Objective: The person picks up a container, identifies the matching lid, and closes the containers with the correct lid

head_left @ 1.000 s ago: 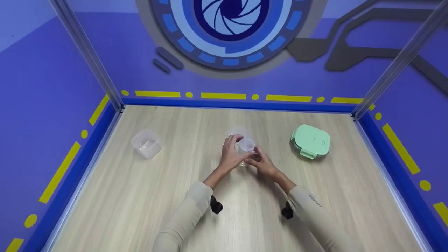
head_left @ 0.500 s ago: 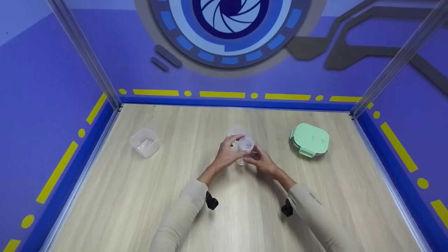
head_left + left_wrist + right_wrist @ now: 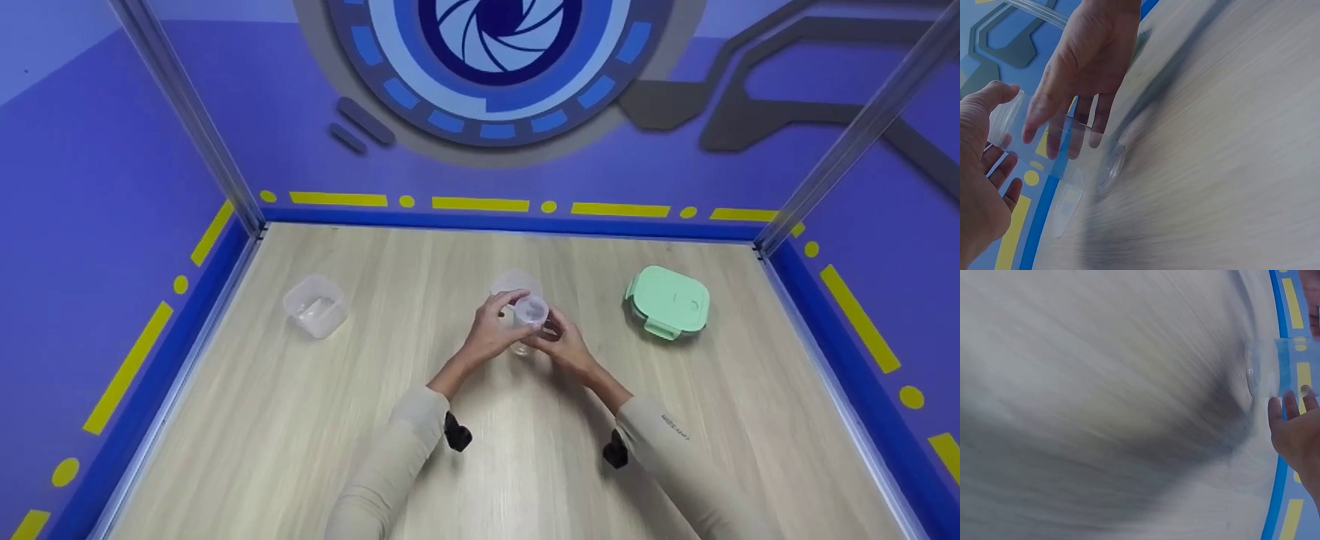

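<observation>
A tall clear plastic cup [image 3: 531, 310] stands between both hands at the middle of the table, its ridged rim at the top. My left hand [image 3: 489, 330] grips the cup near the rim, thumb on the near side and fingers on the far side. Lower down, my right hand [image 3: 564, 345] holds its right side with fingers and thumb around the wall. In the left wrist view the cup's round base [image 3: 1112, 170] shows close to the tabletop. A translucent lid [image 3: 513, 280] lies just behind the cup, partly hidden by it and the left hand.
To the left stands a translucent square container [image 3: 316, 307] without a lid. A food box with a mint-green clip lid [image 3: 670, 301] sits at the right. Blue panels [image 3: 480, 176] with yellow marks bound the wooden table [image 3: 390, 300] behind and at both sides.
My left wrist and forearm have shifted slightly left, and the left hand sits a little differently around the cup's top. The right hand, container and food box stay in place.
</observation>
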The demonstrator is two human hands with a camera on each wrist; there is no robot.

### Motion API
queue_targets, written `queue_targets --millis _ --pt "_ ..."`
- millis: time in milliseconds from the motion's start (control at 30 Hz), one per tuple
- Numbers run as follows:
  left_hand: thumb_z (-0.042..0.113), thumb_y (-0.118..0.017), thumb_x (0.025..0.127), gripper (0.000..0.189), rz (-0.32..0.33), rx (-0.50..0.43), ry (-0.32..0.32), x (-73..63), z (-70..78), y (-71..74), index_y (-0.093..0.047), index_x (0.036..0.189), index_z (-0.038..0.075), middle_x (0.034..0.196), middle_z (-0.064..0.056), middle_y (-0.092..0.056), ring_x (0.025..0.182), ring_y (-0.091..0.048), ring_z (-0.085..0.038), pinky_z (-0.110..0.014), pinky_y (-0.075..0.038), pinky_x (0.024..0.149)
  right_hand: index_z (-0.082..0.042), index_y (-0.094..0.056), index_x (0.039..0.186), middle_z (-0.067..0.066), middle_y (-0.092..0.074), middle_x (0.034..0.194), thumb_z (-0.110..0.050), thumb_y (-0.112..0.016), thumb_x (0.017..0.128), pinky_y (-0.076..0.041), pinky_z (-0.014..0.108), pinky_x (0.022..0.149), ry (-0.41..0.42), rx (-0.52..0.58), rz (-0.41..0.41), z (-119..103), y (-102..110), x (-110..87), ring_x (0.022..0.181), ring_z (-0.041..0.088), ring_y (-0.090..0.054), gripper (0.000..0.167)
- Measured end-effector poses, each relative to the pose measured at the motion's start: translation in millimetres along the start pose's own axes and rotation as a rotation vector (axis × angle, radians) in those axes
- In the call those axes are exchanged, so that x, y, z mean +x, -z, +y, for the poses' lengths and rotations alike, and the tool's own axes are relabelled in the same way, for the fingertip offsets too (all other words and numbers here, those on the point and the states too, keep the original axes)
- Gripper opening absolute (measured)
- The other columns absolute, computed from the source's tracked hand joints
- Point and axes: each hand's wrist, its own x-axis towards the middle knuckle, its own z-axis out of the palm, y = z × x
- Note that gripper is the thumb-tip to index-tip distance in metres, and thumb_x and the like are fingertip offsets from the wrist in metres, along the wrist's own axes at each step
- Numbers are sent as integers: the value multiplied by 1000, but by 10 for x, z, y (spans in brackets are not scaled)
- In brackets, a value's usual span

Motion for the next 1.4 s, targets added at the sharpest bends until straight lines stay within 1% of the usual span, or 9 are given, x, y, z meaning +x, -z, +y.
queue_targets --millis 167,333,467,567,633,733,933,1200,1400 --pt "18 -85 83 61 -21 22 8 -3 0 6 -61 137 4 130 -15 -66 124 -58 -36 -45 -46 100 -2 -42 153 21 -50 152 -3 -74 91 -41 53 117 -5 -15 -6 21 14 16 141 39 -49 70" --pt "21 -86 81 73 1 36 23 -31 31 -12 -53 144 4 136 -13 -62 126 -55 -31 -51 -45 104 0 -41 152 24 -50 151 0 -72 92 -42 50 117 -10 -9 -48 4 42 33 142 39 -47 68" --pt "33 -91 76 84 69 128 29 -49 82 -84 -49 145 7 139 -10 -59 127 -55 -29 -50 -45 106 1 -39 153 25 -50 151 2 -72 92 -48 36 111 -9 -22 -47 3 57 37 141 37 -49 69" --pt "39 -92 72 80 137 213 33 -43 117 -141 -54 135 8 130 -9 -62 123 -57 -27 -46 -45 103 2 -40 153 25 -51 150 1 -72 92 -49 26 107 -4 -13 -47 10 60 43 141 35 -49 69" --pt "40 -93 71 76 175 246 41 -38 130 -167 -56 129 8 125 -8 -63 119 -58 -25 -44 -45 101 2 -40 152 25 -52 150 1 -72 91 -49 24 106 3 -8 -46 20 60 49 140 35 -49 69" --pt "38 -93 70 71 197 252 59 -36 131 -186 -58 124 9 121 -8 -64 117 -58 -23 -43 -46 101 4 -40 151 27 -52 149 2 -73 91 -49 26 107 20 -3 -51 41 57 58 140 35 -50 69" --pt "35 -92 73 66 167 188 68 -39 103 -174 -59 123 8 122 -10 -63 117 -56 -22 -41 -46 103 5 -40 151 27 -51 149 2 -73 90 -47 38 113 33 -2 -47 56 60 54 141 37 -49 69" --pt "27 -92 74 61 125 126 34 -24 87 -119 -65 124 5 121 -11 -66 116 -58 -24 -40 -45 100 4 -38 153 27 -50 150 0 -71 93 -43 49 116 25 -2 -49 60 60 37 142 39 -48 68" --pt "23 -91 76 61 78 85 15 -18 53 -57 -65 128 3 124 -11 -68 118 -58 -25 -40 -47 96 1 -37 154 25 -51 150 -5 -72 94 -42 54 115 47 -70 -50 44 38 23 140 41 -50 69"
